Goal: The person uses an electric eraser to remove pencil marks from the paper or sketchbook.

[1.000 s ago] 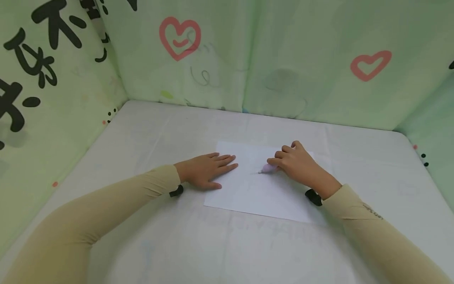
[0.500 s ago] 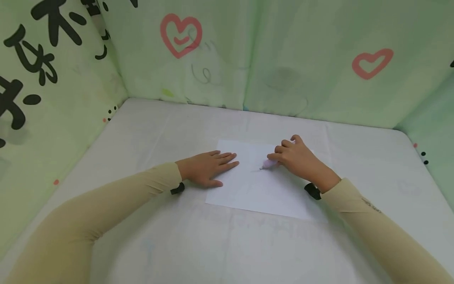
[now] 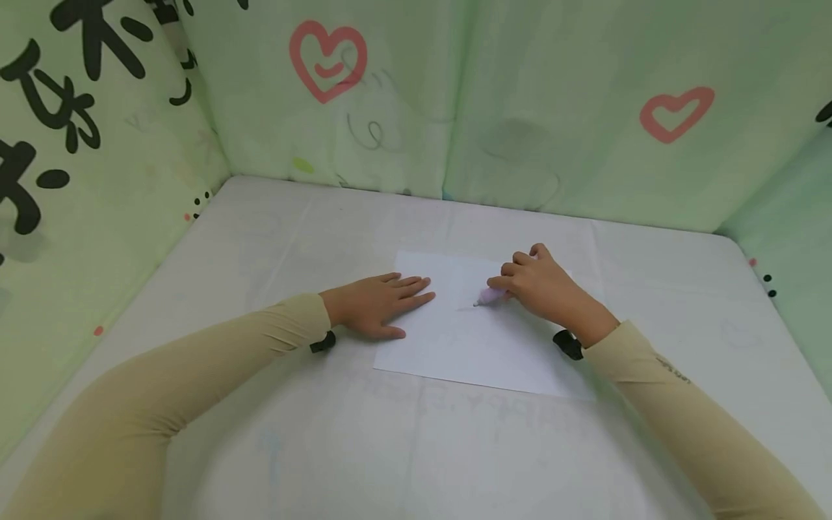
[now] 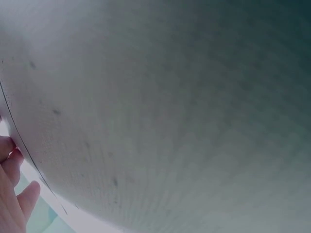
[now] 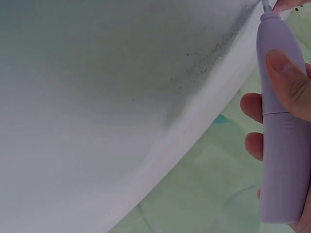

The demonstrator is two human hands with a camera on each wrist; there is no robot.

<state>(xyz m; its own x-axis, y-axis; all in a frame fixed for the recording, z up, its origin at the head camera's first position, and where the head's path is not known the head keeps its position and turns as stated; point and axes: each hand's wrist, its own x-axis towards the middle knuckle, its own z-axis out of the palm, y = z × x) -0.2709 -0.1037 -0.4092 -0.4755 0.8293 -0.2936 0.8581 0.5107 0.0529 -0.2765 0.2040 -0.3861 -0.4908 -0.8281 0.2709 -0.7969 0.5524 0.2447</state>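
A white sheet of paper (image 3: 442, 347) lies on the table, with a faint grey pencil line (image 3: 464, 309) near its middle. My left hand (image 3: 373, 307) rests on the sheet's left part, fingers spread; the left wrist view catches only some fingertips at its edge. In my right hand (image 3: 542, 289) is a lilac electric eraser (image 5: 283, 160), gripped with the thumb along one side and fingers curled round the other. Its narrow tip (image 3: 476, 304) points left and down at the paper, beside the right end of the line. Dark crumbs (image 5: 204, 72) speckle the paper near the tip.
The white table (image 3: 325, 440) extends around the sheet on all sides. Green printed curtains (image 3: 552, 130) with red hearts and black characters stand along its back and sides. A black wrist strap piece (image 3: 568, 344) hangs under the right wrist, and another (image 3: 323, 341) under the left.
The whole head view has shifted slightly. My right hand has moved the eraser's tip a little over the paper by the line; my left hand stays in place.
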